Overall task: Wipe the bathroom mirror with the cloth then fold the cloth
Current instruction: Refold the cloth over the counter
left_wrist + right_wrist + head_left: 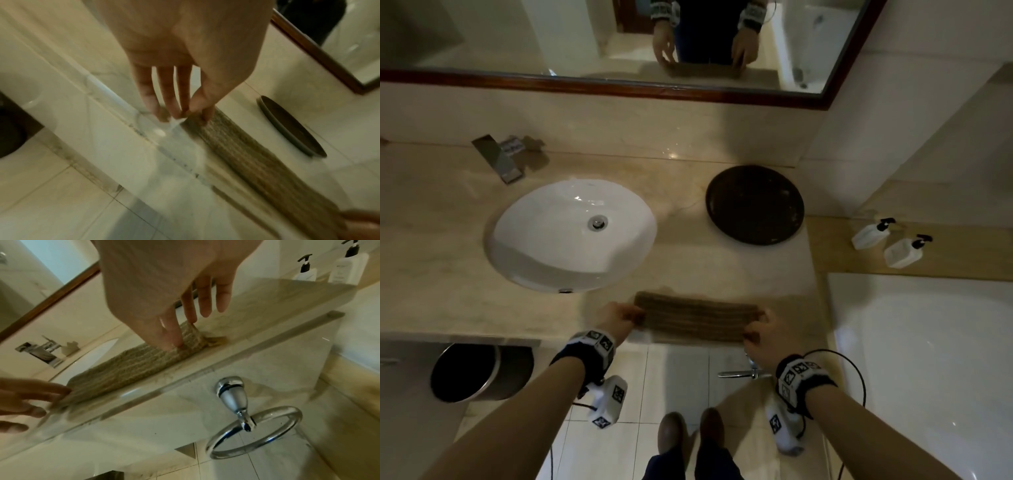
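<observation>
Thumb and forefinger of the left hand (pixel 621 317) pinch the nine-o'clock end of the brown ribbed terry cloth (pixel 697 317), the other fingers straight; the right hand (pixel 758 330) pinches the three-o'clock end likewise. The cloth lies as a narrow band on the beige marble counter (pixel 739 270) at its near edge, at five o'clock from the white oval sink (pixel 534 240). For a clean fold, keep both ends taut and level, carrying the edges over together.
</observation>
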